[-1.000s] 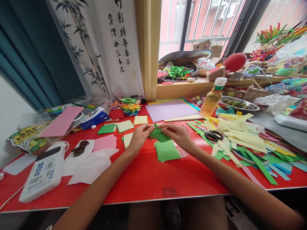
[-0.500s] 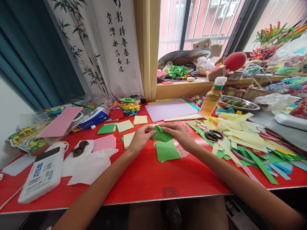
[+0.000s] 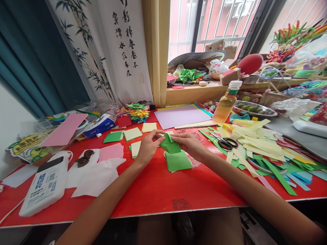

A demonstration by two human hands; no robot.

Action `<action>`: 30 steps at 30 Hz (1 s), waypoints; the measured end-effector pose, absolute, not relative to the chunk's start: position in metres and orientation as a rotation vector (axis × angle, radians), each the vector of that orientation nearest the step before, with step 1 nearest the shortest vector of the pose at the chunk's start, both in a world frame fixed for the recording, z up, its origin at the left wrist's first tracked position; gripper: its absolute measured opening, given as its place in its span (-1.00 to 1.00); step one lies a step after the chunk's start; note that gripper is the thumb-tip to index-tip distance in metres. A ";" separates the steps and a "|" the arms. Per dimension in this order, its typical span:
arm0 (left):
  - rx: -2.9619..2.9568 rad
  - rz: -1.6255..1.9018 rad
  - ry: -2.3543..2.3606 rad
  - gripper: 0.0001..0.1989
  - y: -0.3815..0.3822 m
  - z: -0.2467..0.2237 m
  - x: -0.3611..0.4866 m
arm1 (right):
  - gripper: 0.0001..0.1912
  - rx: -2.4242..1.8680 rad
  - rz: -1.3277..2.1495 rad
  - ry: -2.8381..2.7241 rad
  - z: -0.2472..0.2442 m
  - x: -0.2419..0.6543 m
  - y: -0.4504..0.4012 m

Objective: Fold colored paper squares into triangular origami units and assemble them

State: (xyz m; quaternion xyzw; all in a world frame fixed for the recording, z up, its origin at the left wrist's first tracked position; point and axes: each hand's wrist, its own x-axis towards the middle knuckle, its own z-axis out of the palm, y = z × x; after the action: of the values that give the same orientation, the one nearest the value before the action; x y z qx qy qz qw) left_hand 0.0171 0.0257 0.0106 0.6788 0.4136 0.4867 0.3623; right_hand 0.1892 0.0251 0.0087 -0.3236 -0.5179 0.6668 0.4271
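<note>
Between my two hands is a small green sheet of paper (image 3: 170, 146), partly folded at its upper edge. My left hand (image 3: 151, 145) pinches its left upper edge with thumb and fingers. On the other side, my right hand (image 3: 187, 142) grips the upper right edge, fingertips close to the left ones. Just below the held sheet lies a stack of green paper squares (image 3: 178, 162) on the red table (image 3: 143, 200). Left of my hands are pale yellow squares (image 3: 133, 134) and a green square (image 3: 113, 136).
Scissors (image 3: 227, 143) and a heap of paper strips (image 3: 263, 146) lie to the right. Behind them stands a bottle of amber liquid (image 3: 226, 103). Large lilac sheets (image 3: 184, 117) are at the back. A white wipes pack (image 3: 46, 185) and pink paper (image 3: 111, 151) sit left.
The green sheet has shifted slightly left and down between my fingers, with its lower part showing flatter. My right hand has moved a little left; both hands keep hold.
</note>
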 end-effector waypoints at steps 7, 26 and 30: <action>1.809 1.227 1.091 -0.81 0.024 0.010 0.017 | -0.71 -0.762 1.673 -1.243 0.011 0.186 0.022; 1.857 1.200 1.038 -0.79 0.022 0.007 0.020 | -0.68 -0.774 1.634 -1.206 0.001 0.181 0.018; 1.848 1.191 1.041 -0.79 0.022 0.007 0.021 | -0.67 -0.792 1.629 -1.191 0.000 0.180 0.017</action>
State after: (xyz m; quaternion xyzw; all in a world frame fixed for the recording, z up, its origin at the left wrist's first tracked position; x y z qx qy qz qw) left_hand 0.0207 0.0217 0.0072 0.7126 0.4012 0.4591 0.3471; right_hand 0.1800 0.0172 0.0001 -0.3230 -0.4856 0.6642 0.4676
